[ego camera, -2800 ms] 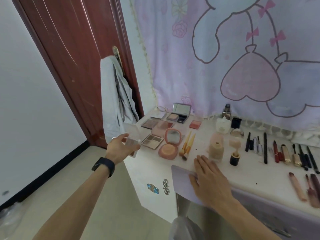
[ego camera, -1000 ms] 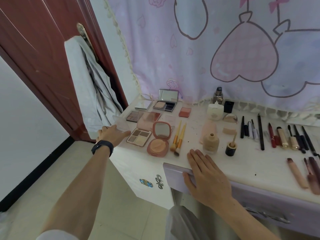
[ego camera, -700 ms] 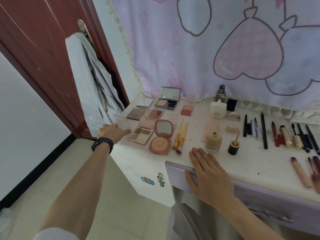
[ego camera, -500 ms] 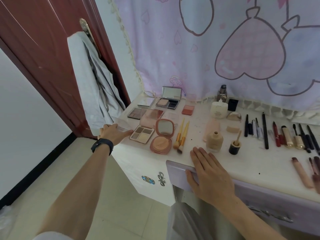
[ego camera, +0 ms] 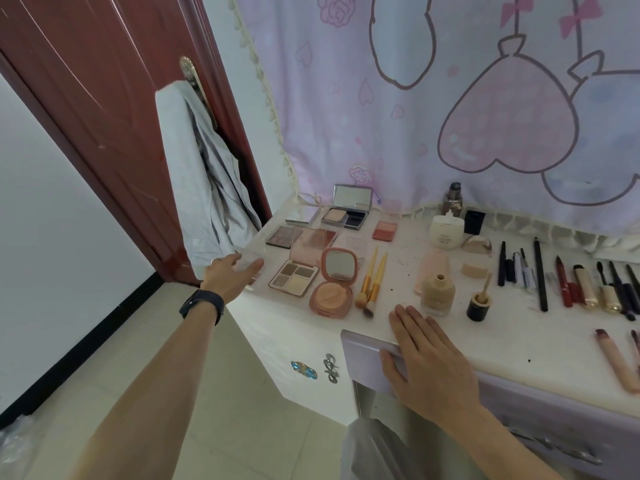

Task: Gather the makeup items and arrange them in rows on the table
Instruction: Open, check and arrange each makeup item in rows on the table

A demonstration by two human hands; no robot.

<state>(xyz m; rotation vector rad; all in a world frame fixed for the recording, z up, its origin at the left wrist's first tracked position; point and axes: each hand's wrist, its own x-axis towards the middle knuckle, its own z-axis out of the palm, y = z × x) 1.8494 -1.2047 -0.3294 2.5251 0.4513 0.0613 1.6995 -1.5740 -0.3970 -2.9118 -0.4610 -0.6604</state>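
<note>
Makeup lies in rows on the white table (ego camera: 512, 344). On the left are an eyeshadow palette (ego camera: 294, 279), an open pink compact (ego camera: 333, 289) and two yellow brushes (ego camera: 372, 285). A foundation bottle (ego camera: 438, 294) and a black cap (ego camera: 479, 302) stand mid-table. A line of pencils and lipsticks (ego camera: 571, 282) runs to the right. My left hand (ego camera: 227, 277) reaches the table's left corner, its fingers stretched against a clear plastic case (ego camera: 251, 263). My right hand (ego camera: 431, 358) lies flat on the front edge with the thumb over the drawer front.
A mirrored powder case (ego camera: 348, 211), a blush pan (ego camera: 384, 230) and a cream jar (ego camera: 446, 232) sit along the back by the pink curtain (ego camera: 415, 133). A grey garment (ego camera: 207, 188) hangs on the red door (ego camera: 104, 98). The lavender drawer (ego camera: 363, 344) stands slightly out.
My left hand brought the clear case down from the air to the table's left corner and stays there. My right hand has kept its place; the view shifted.
</note>
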